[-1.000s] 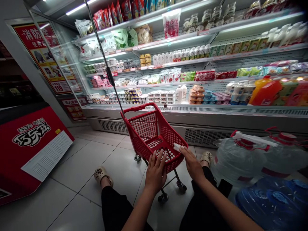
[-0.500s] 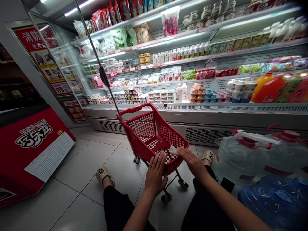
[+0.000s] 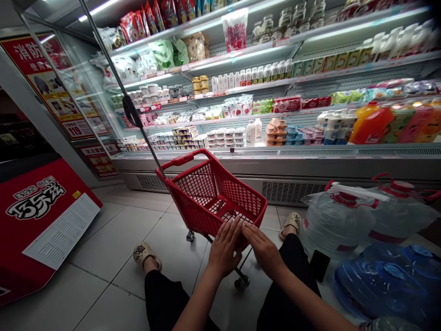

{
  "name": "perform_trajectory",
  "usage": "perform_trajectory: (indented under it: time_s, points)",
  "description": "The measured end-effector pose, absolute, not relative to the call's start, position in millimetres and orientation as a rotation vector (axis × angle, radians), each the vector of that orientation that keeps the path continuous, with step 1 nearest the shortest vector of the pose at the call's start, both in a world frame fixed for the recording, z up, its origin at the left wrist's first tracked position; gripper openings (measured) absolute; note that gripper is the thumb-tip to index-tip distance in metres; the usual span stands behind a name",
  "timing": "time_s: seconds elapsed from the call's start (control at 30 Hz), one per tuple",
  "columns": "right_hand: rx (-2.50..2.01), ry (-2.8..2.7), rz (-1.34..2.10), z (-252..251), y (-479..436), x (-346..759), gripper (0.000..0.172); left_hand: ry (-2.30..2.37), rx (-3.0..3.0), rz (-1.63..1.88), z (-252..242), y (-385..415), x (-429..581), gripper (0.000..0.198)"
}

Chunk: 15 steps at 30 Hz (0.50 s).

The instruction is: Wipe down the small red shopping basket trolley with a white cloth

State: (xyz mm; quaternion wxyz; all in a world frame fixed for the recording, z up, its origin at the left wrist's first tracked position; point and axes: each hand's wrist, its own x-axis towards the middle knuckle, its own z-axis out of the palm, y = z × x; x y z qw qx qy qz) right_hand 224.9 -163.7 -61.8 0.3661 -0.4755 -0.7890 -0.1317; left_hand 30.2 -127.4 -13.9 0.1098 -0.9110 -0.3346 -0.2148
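Observation:
A red plastic shopping cart (image 3: pixel 237 189) with a lattice basket stands between my legs, its inside bare. My left hand (image 3: pixel 225 248) lies over the near rim, fingers stretched out and close together, apparently resting on it. Beside it, my right hand (image 3: pixel 263 248) rests on the same rim, fingers extended; the fingertips of both hands nearly touch. The white tissue seen earlier under my right fingertips is now hidden beneath that hand. A metal pole with a black clip (image 3: pixel 131 111) rises from the cart's handle side.
A refrigerated shelf unit (image 3: pixel 206 166) with drinks and yogurts runs behind the cart. Large clear water jugs (image 3: pixel 339 223) and blue bottles (image 3: pixel 386 280) stand at right, a dark phone (image 3: pixel 319 265) beside them. A red freezer (image 3: pixel 44 216) is at left.
My right hand has slid left along the rim towards my left hand, and the white tissue has gone out of sight under it. The view has shifted slightly.

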Motion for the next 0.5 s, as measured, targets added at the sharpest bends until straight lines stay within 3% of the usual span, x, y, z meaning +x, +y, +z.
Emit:
perform_trajectory:
  time_s: [0.27, 0.5]
  points:
    - [-1.336, -1.939, -0.238, -55, -130, 291, 0.080, -1.154, -2.504, -0.604, 13, -66, -7, 0.102]
    - [-1.478, -1.785, -0.298, -51, -139, 256, 0.077, -1.290, -2.465, -0.685, -4, -69, 36, 0.111]
